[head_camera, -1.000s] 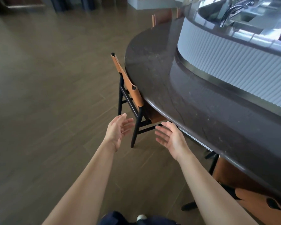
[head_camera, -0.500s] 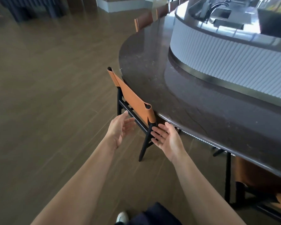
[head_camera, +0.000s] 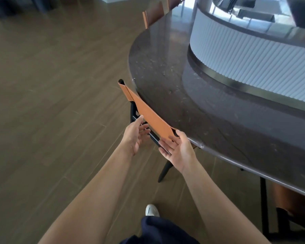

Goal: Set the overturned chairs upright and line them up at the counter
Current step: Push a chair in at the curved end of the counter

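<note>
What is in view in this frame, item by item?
Counter: one, dark stone top, curved, right half.
Fluted panel: one, white, raised on the counter.
Near chair: one, tan back, black frame, upright, tucked at the counter edge.
Far chair: one, tan, at the counter's far end.
Third chair: one, tan and black, under the counter, lower right.
Floor: brown wood planks.
Shoe: one, white.
Left hand: open, by the chair's rail.
Right hand: open, at the backrest's corner.

upright chair [head_camera: 149,115] stands on wood floor [head_camera: 51,103].
</note>
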The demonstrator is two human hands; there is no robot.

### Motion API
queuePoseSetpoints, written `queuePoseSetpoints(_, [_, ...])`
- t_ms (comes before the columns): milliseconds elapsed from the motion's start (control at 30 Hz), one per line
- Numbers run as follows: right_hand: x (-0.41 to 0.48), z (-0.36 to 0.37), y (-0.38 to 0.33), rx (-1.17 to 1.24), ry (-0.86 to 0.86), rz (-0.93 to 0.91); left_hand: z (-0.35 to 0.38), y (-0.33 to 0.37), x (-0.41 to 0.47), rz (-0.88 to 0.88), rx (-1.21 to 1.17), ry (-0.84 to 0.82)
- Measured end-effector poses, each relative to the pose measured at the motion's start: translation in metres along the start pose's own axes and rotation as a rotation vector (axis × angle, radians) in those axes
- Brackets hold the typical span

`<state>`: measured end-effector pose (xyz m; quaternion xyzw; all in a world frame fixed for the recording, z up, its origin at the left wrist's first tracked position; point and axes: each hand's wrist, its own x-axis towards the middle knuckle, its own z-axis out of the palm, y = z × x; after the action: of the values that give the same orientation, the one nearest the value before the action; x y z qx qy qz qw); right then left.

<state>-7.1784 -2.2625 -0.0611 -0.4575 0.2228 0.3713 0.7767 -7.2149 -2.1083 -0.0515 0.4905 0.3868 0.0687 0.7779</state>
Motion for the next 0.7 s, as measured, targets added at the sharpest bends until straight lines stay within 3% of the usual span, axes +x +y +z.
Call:
queuePoseSetpoints(433, [0.074,0.056,-0.031,0.248,0.200,0.100,0.005,0.048,0.111,-0.157,0.084,-0.047])
queuePoseSetpoints(700, [0.122,0.085,-0.012,0.558,0.397,0.068,0.005,0.081,0.193,-0.299,0.106,-0.086])
